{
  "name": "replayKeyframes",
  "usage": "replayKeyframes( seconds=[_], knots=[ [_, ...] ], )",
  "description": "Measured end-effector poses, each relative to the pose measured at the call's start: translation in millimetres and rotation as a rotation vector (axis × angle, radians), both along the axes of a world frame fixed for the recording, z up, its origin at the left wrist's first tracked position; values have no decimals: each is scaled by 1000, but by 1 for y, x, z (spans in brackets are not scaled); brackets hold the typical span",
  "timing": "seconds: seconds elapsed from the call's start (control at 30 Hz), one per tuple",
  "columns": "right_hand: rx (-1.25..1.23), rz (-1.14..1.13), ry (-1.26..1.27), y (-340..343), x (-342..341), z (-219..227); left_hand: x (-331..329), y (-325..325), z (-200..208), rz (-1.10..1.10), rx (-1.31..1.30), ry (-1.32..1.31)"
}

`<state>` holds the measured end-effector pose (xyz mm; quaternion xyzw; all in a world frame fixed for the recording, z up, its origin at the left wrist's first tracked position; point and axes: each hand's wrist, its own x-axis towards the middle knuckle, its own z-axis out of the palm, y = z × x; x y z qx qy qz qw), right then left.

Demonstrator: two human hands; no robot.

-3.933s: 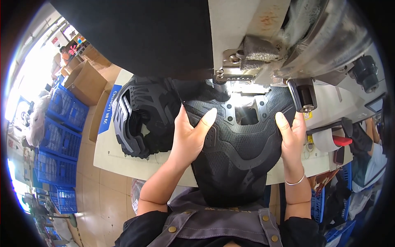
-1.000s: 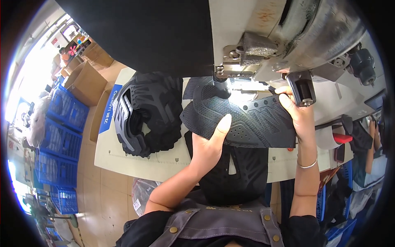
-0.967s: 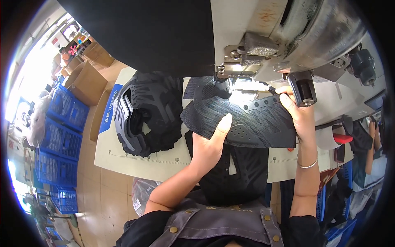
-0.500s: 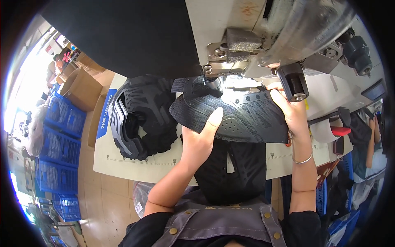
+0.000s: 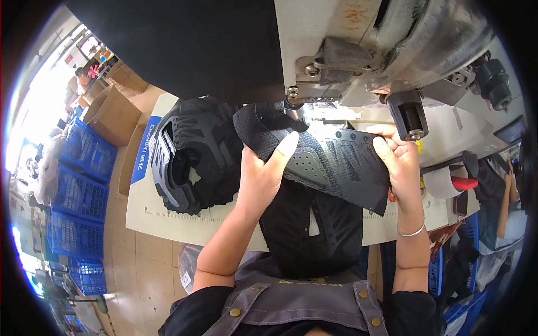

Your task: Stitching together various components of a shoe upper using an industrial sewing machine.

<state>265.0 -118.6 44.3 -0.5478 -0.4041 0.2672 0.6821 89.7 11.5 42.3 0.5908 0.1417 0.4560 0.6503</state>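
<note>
A black shoe upper [image 5: 336, 162], with a perforated patch and a row of eyelets, lies at the lit needle area of a sewing machine [image 5: 314, 78]. My left hand [image 5: 268, 168] grips its near left edge, thumb on top and fingers hidden underneath. At its right end my right hand [image 5: 399, 157] pinches the edge by the eyelets, thumb over the top. The machine's presser foot [image 5: 296, 112] is over the upper's far edge; whether it presses down cannot be made out. More flat black shoe uppers [image 5: 311, 235] hang over the table's front edge, below my hands.
A pile of black and grey shoe uppers [image 5: 193, 151] sits on the pale table [image 5: 147, 215] to the left. Blue crates [image 5: 81, 193] and cardboard boxes [image 5: 112, 115] stand on the floor at the left. Another person's arm [image 5: 502, 210] shows at the far right.
The shoe upper has turned clockwise under the machine, its right end now lower and nearer me. My left hand has shifted slightly left and up with it; both hands keep their grip.
</note>
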Motion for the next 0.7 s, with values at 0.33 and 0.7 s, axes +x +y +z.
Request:
replayKeyframes(
  seconds=[0.33,0.7],
  knots=[
    [-84,35,-28,-22,-26,3,-13,-25,-11,67,-5,105],
    [93,-361,-698,-10,-14,-21,-42,-41,-8,-226,-390,222]
  ],
)
